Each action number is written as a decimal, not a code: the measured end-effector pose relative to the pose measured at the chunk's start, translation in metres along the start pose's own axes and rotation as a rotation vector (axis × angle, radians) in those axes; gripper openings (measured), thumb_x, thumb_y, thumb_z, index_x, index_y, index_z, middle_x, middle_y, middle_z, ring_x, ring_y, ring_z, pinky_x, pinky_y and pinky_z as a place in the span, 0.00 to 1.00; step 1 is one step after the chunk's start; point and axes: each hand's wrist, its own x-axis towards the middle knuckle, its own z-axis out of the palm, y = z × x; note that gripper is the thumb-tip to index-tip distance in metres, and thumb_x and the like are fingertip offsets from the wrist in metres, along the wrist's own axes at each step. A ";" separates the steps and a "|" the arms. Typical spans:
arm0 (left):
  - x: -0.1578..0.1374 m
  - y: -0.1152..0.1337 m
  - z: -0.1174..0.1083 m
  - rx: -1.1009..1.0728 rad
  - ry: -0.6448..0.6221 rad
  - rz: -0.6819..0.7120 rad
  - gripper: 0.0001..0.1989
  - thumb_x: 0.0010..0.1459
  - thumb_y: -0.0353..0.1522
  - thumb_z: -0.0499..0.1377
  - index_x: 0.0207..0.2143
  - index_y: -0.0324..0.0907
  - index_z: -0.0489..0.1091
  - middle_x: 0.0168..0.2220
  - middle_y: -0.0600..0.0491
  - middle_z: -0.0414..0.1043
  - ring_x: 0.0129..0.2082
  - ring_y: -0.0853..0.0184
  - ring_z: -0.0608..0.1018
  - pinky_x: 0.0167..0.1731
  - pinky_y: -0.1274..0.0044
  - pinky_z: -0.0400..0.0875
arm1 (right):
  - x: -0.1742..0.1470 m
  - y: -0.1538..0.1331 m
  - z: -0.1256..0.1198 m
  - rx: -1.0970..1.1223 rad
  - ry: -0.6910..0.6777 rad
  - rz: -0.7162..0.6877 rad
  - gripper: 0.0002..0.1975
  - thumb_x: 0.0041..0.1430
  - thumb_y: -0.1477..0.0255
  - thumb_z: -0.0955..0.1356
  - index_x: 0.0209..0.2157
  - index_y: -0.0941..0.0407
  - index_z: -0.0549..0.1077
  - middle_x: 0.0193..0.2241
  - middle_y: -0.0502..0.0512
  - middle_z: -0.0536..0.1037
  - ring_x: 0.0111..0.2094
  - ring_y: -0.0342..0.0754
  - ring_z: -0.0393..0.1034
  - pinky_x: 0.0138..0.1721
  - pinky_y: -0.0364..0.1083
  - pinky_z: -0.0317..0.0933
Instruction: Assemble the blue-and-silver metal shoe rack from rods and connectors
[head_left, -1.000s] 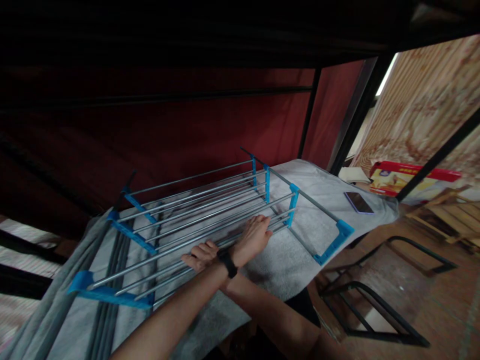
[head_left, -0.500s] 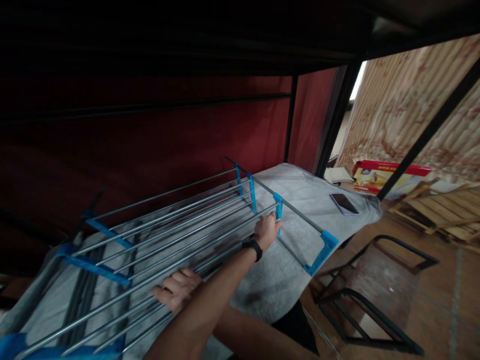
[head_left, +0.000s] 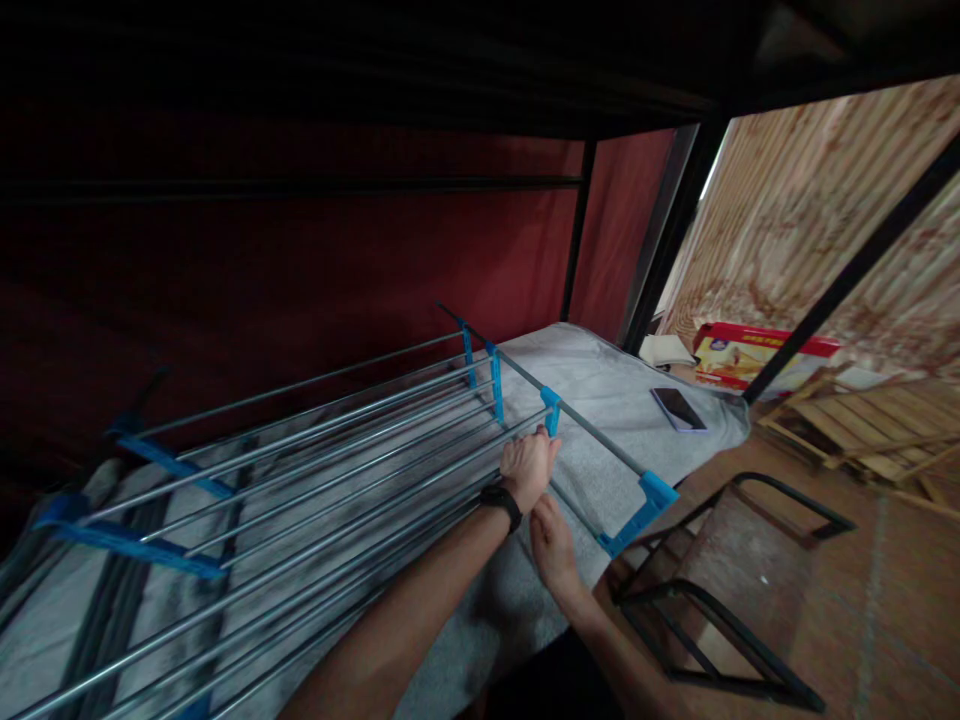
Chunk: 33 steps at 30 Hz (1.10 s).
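Note:
A folding clothes drying rack with metal rods (head_left: pixel 360 480) and blue plastic joints lies on a grey blanket (head_left: pixel 600 370). My left hand (head_left: pixel 527 467), with a black band on the wrist, is closed around the rack's near right corner. Just above its fingers is a blue joint (head_left: pixel 551 405). Close below it, my right hand (head_left: pixel 553 548) has curled fingers at the same corner; the part they grip is mostly hidden. To the right, a side bar (head_left: pixel 600 432) runs down to a blue corner piece (head_left: pixel 641 515).
A phone (head_left: pixel 679 410) lies on the blanket's right part. Dark metal bed posts (head_left: pixel 675 240) and a low upper frame enclose the space. On the floor side stand a black-framed chair (head_left: pixel 742 580), a wooden slatted piece (head_left: pixel 877 420) and a red-yellow box (head_left: pixel 757 355).
My right hand has left the rods at the left and moved right, beside my left hand. My left hand stays at the corner. The view has shifted slightly.

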 end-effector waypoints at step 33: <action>-0.001 -0.021 -0.002 -0.189 -0.038 -0.061 0.16 0.74 0.40 0.52 0.55 0.45 0.74 0.48 0.46 0.83 0.50 0.58 0.83 0.43 0.73 0.73 | 0.098 0.028 -0.022 0.305 0.137 0.457 0.23 0.65 0.69 0.61 0.54 0.60 0.79 0.48 0.64 0.84 0.44 0.55 0.78 0.50 0.51 0.70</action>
